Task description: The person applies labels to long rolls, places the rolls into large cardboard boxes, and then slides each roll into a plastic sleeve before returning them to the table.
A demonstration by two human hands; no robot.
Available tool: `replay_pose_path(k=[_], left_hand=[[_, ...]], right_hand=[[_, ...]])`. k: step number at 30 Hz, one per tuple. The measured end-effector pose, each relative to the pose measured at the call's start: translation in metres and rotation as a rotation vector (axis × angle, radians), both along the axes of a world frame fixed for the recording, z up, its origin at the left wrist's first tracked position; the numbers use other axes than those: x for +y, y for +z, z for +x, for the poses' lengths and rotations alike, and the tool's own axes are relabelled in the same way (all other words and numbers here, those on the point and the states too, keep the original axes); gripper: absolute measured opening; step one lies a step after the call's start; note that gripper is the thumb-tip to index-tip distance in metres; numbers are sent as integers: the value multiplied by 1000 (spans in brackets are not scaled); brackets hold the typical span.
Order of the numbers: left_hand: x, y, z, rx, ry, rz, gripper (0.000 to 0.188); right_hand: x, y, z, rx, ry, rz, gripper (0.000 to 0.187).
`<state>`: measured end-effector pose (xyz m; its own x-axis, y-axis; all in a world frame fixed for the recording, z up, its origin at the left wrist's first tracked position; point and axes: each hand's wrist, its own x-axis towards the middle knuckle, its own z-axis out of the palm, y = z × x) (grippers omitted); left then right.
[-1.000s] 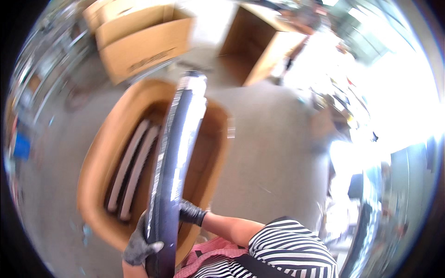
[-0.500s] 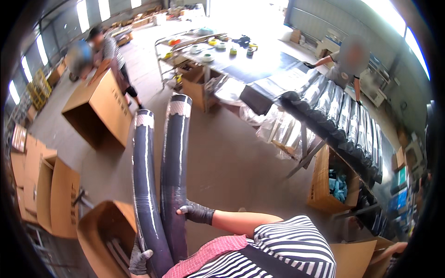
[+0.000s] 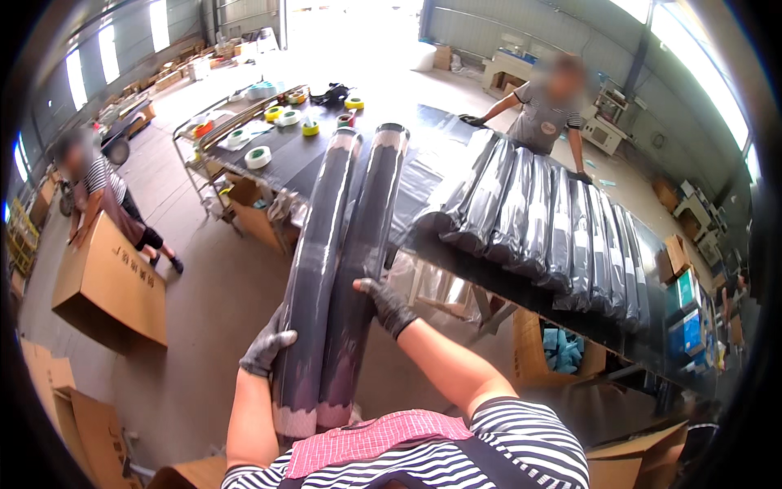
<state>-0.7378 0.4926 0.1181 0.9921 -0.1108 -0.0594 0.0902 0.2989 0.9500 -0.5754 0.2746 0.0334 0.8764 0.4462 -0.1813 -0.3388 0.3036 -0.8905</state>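
Observation:
Two long dark rolls in clear film stand side by side and tilted before me, their far ends above the work table. The left roll (image 3: 314, 277) rests in my left hand (image 3: 267, 346), which grips its outer side with the thumb on top. Around the right side of the right roll (image 3: 362, 261) my right hand (image 3: 387, 307) is closed, thumb on the front and the other fingers mostly hidden. Both hands wear dark gloves with bare fingertips. A row of similar film-wrapped rolls (image 3: 542, 232) lies on the work table (image 3: 269, 175) to the right.
Behind the row, a co-worker (image 3: 538, 114) stands with both hands at the table. Several tape rolls (image 3: 258, 156) sit at its far left end. Another person (image 3: 102, 183) leans on a big carton (image 3: 114, 285) at left. A carton with blue pieces (image 3: 562, 350) stands under the table.
My view has turned right toward the table. Both rolls have swung from above the floor to the table's edge, and my left hand now grips higher up beside the left roll.

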Motion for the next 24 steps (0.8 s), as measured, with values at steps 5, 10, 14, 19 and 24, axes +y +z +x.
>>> replay_pose_path(k=[5,10,14,19,24], left_hand=[[-7,-42,240,-90,-187,-76,107],[19,-115,423,28,-101,425,102],[-71,-109,438,-5,-247,1268,106],[-76,-113,440,5,-156,1431,97],[-153,-89,497,-543,73,1124,65]], right_hand=[[-50,14,226,170,-308,-256,62],[-42,0,267,-300,-323,-1059,92],[-95,-94,204,-226,-118,-1009,82],[-137,-63,201,-267,-212,-933,57],[-258,-32,287,-349,-676,-1216,65]])
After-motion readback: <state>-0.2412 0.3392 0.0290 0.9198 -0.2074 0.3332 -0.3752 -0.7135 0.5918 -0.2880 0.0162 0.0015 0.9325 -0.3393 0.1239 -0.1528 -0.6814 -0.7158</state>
